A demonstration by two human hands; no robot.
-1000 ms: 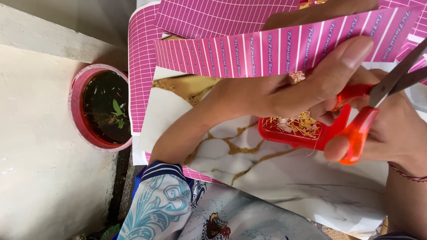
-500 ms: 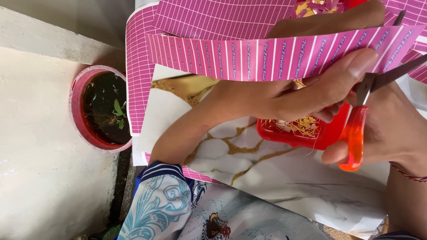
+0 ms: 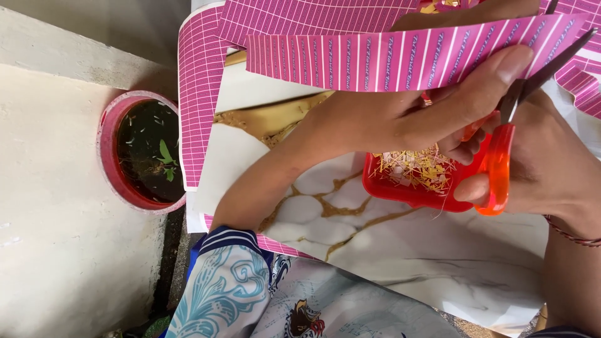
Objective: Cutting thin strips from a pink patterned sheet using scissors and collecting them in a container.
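Observation:
My left hand [image 3: 400, 116] pinches the lower edge of a long pink paper strip [image 3: 375, 59] ruled with white lines, thumb on its near face. My right hand [image 3: 544, 163] grips orange-handled scissors [image 3: 501, 156]; their dark blades reach up across the right end of the strip. Below both hands a red tray [image 3: 407, 191] holds thin yellow and white paper slivers. Everything sits over a white tabletop with gold veins [image 3: 350, 219].
A larger pink gridded sheet [image 3: 200, 94] drapes over the table's left edge and far side. A pink round pot [image 3: 109, 153] with dark soil and a small green seedling stands on the pale concrete ledge at left. My patterned blue-white sleeve [image 3: 225, 288] is near the bottom.
The scissors have swung upward and their blades have closed onto the right end of the strip. The strip has shifted slightly lower and right in view.

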